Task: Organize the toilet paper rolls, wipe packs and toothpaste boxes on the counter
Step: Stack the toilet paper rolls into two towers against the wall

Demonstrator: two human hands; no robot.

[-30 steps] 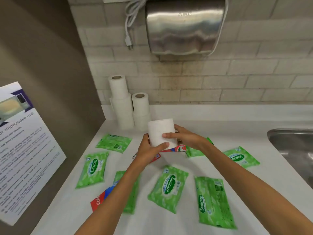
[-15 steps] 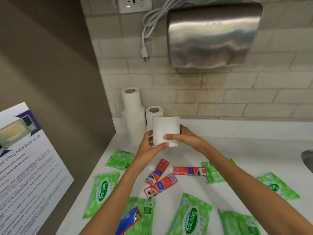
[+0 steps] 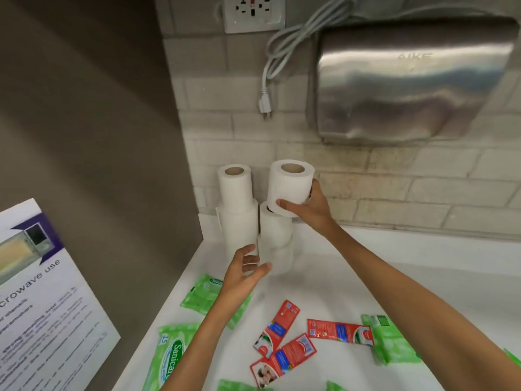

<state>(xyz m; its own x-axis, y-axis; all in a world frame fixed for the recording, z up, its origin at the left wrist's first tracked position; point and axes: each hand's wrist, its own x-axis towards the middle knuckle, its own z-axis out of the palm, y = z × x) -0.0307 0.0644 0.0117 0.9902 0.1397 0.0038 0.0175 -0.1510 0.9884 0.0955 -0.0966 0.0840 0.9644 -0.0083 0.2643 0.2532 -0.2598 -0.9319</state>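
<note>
Stainless-steel hand dryer (image 3: 408, 80), wall-mounted upper right, faint "AIKE" lettering on its front. White socket plate (image 3: 253, 12), top centre, to the left of the dryer. Grey cord (image 3: 293, 35), looped beside the socket, hanging down and ending in an unplugged plug (image 3: 265, 104) that dangles against the wall. Pale brick-pattern tiled wall (image 3: 394, 187), with darker staining under the dryer. Plain brown side panel (image 3: 84, 122), left. Printed notice (image 3: 42, 306), lower left, tilted, showing a microwave picture and the words "crowave use"; smaller text blurred.
</note>
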